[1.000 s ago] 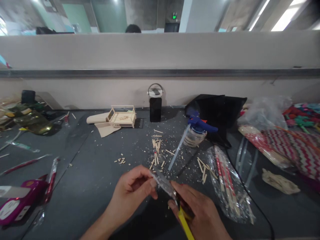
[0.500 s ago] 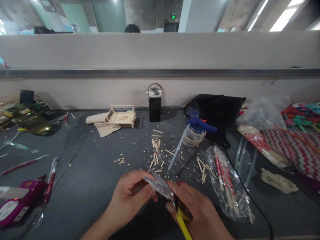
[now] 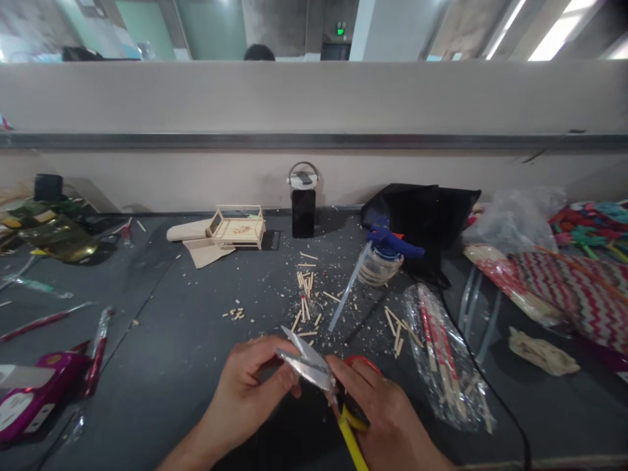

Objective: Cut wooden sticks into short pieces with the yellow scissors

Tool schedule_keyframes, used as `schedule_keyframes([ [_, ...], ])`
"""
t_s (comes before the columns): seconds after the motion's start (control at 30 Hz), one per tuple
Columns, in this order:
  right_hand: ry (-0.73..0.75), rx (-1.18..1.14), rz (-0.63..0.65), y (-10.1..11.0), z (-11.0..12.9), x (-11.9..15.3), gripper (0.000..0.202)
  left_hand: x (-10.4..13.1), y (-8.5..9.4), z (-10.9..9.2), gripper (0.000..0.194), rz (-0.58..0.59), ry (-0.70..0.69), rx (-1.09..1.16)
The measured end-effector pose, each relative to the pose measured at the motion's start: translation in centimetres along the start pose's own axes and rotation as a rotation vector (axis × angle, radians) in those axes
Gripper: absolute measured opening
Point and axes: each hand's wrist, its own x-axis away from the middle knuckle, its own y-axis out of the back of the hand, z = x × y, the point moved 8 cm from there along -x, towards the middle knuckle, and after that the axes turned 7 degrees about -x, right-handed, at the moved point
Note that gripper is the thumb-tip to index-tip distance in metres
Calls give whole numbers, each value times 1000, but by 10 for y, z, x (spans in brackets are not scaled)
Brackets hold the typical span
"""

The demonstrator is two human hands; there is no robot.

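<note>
One head-worn camera looks forward and down across the dark surface [image 3: 186, 353], the left hand [image 3: 258, 379] and right hand [image 3: 385, 405] close below, the pale partition [image 3: 314, 98] farther ahead.

Scissors [image 3: 311, 369]: bare metal along the blades, smooth, catching bright glare; the yellow handle plastic-looking, with a soft sheen.
Surface [image 3: 181, 347]: flat and smooth, matt beneath pale crumbs.
Cut sticks [image 3: 305, 285]: bare wood, unvarnished-looking, dull.
Miniature frame [image 3: 240, 229]: similar pale wood, matt.
Brown sheet [image 3: 205, 254]: paper-like, smooth, no shine.
Glue gun [image 3: 398, 244]: blue plastic, low sheen.
Glue stick [image 3: 349, 288]: milky, translucent, smooth.
Jar [image 3: 377, 271]: clear and shiny; glass or plastic, cannot tell.
Packet [image 3: 444, 360]: thin clear film, crinkled, highly glossy.
Magenta case [image 3: 57, 398]: hard plastic, glossy.
Zigzag piece [image 3: 572, 284]: cloth, textured, knitted-looking.
Crumpled scrap [image 3: 542, 353]: wrinkled, matt; material unclear.
Wall [image 3: 314, 98]: smooth, matt.
</note>
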Motion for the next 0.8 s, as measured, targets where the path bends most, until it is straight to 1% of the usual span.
schedule_keyframes([
  [0.07, -18, -69, 9, -4, -2, 1, 54, 1, -1, 5, 10, 0, 40, 21],
  [0.17, -57, -206, -2, -6, -5, 1, 41, 3, -2, 13, 14, 3, 125, 52],
  [0.27, -127, -269, -108, 5, -13, 1, 29, 6, 0, 22, 18, -11, 221, 88],
  [0.33, -240, -311, -188, 13, -25, 4, 26, 8, 4, 27, 20, -35, 270, 94],
  [0.4, -351, -383, -251, 14, -37, 10, 26, 10, 7, 29, 22, -55, 303, 100],
  [0.47, -388, -452, -290, 11, -42, 17, 26, 11, 9, 29, 23, -61, 319, 103],
  [0.53, -389, -493, -305, 3, -44, 24, 25, 12, 7, 29, 25, -48, 327, 109],
  [0.6, -397, -514, -316, -3, -45, 31, 24, 13, 4, 28, 26, -32, 337, 129],
  [0.67, -413, -518, -331, -6, -46, 39, 27, 13, 5, 30, 26, -31, 345, 116],
  [0.73, -427, -511, -345, -6, -47, 44, 29, 13, 18, 35, 25, -75, 326, -3],
  [0.8, -452, -503, -355, -5, -48, 47, 31, 11, 42, 42, 23, -179, 266, -241],
])
